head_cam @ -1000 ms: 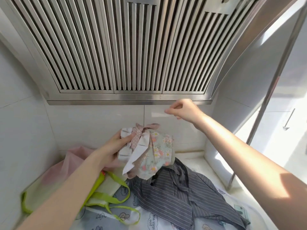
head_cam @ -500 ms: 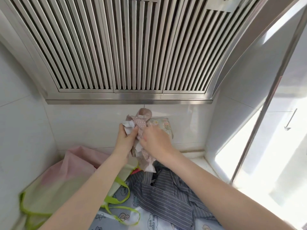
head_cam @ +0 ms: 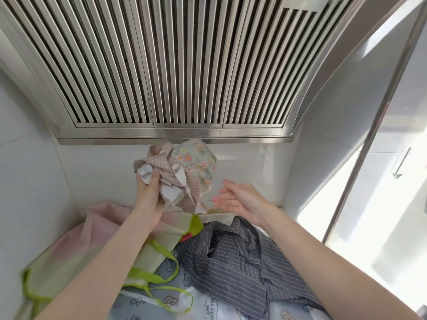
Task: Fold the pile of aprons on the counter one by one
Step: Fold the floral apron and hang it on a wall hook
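gripping bunched floral apron (head_cam: 184,172): left hand (head_cam: 147,190) | right hand (head_cam: 240,200): spread, empty

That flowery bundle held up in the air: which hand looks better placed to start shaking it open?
Probably the right hand. It is open and empty, just beside the floral apron, near its dangling lower edge. The left hand is already clenched around the bunched fabric and holds it up, so it cannot let go.

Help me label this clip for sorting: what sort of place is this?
Most likely a home kitchen, at the cooking corner. A slatted steel range hood hangs overhead, glossy white wall tiles line the corner, and aprons are piled on the counter, such as the grey striped apron.
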The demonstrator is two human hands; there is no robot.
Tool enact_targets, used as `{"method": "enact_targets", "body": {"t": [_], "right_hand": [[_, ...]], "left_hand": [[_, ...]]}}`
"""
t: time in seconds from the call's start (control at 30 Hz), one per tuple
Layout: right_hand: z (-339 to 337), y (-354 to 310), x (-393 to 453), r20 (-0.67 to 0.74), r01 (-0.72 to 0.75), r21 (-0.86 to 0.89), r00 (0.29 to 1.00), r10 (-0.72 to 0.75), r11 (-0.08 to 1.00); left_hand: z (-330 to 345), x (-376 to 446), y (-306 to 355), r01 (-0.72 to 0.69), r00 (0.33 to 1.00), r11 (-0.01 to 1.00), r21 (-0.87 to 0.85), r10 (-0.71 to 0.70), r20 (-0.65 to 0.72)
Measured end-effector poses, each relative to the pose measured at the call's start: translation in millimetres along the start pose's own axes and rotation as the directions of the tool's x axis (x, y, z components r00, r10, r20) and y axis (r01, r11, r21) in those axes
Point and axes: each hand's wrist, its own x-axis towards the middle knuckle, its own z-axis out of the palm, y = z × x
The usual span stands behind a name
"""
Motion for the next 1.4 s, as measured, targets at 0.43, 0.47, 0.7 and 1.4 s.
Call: {"method": "enact_targets", "body": {"t": [0.43,0.47,0.7,1.4], "right_hand": [[27.1,-10.0,22.3,0.156,-0.15,0.585,0.985,0.07,0.797],[25.8,-9.3,24.5,0.135,-0.135,0.606,0.989,0.066,0.784],[3.7,-0.9,43.1,-0.152,0.218,0.621,0.976,-0.158,0.753],[0.6,-5.9,50.6,-0.251,0.245,0.813,0.966,-0.061,0.528]], "left_hand": [[28.6,-12.4,-6.5,0.08,0.991,0.985,0.152,-0.095,0.098],[28.5,-11.2,-3.5,0.116,0.983,0.979,0.17,-0.137,0.118],[-2.3,-3.6,10.4,0.224,0.941,0.754,0.617,-0.333,0.066],[45.1,-29.6,-23.0,0.302,0.715,0.8,0.519,-0.55,0.431]]}}
